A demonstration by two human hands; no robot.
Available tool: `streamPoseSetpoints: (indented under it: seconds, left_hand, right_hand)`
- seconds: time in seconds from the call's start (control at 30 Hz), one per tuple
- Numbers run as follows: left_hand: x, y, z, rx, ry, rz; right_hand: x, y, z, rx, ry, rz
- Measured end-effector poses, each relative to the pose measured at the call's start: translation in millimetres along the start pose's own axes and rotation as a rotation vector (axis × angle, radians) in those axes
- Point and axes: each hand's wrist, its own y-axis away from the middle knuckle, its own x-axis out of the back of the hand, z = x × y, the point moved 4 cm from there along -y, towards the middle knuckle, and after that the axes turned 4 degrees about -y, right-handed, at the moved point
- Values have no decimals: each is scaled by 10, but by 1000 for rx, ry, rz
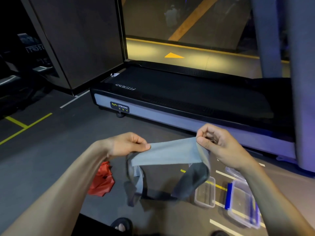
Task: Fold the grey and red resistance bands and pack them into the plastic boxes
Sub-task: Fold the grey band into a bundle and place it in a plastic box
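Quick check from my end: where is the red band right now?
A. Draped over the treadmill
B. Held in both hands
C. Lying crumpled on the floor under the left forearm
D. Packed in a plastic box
C: the red band lies crumpled on the floor, while the left hand and right hand pinch the grey band.

Treadmill point(187, 99) on dark floor point(51, 159); window point(187, 23) behind it, grey pillar point(301, 82) at its right, sandalled foot point(121, 225) well in front

Dim indoor scene. Warm yellow light falls beyond the treadmill point(187, 92); blue-violet cast at right. Wide-angle bending at edges; plastic boxes point(238, 200) slightly blurred.
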Motion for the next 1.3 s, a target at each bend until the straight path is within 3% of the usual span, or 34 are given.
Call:
streamPoseSetpoints:
  seconds: [0.37,0.7,0.97,1.1,1.3]
  left_hand:
    - [94,70,18,-79,-117,53]
    - [109,75,49,-100,-76,85]
    - [94,39,164,-181,338,150]
    - [191,63,174,-234,280,184]
    - [255,54,85,-154,66,206]
  right_hand:
    - [18,18,58,-27,49,8]
    - [20,27,110,-52,74,7]
    - [-14,29,101,0,0,6]
    - [-45,41,128,4,-19,-4]
    - [-48,72,241,-21,5,-1]
